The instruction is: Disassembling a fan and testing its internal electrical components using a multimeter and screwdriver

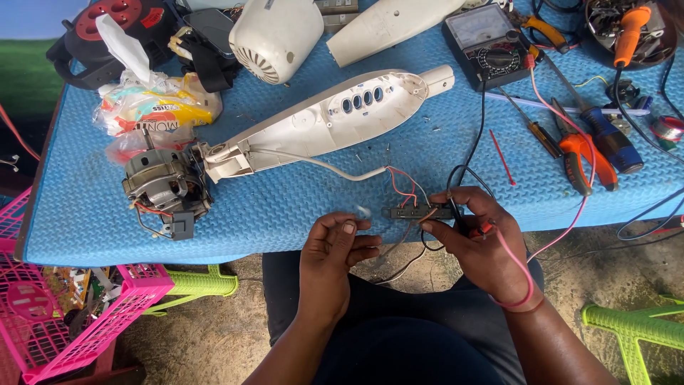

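**Switch block held at the table edge, probes on it**

Where the blue mat ends at its near edge, a small dark switch block with red and pale wires sits between the two hands, at about 6 o'clock from the long white fan housing. The right hand pinches the block's right end between thumb and fingertips and seems — the view is cramped here — to press a black meter probe against its terminals, which would explain why the block is kept so close and steady. The left hand is curled, fingers pressed together on something thin near the block's left end; what exactly it grips I cannot tell.

A grey cable runs from the block to the housing at 11 o'clock, so the part stays tethered and can only be worked near the edge. The red lead loops round the right wrist and climbs to the analog multimeter at 1 o'clock, set face-up where its dial reads easily. At 9 o'clock lies the bare fan motor; at 2 o'clock, orange-handled pliers and a blue screwdriver — within reach of the right hand.
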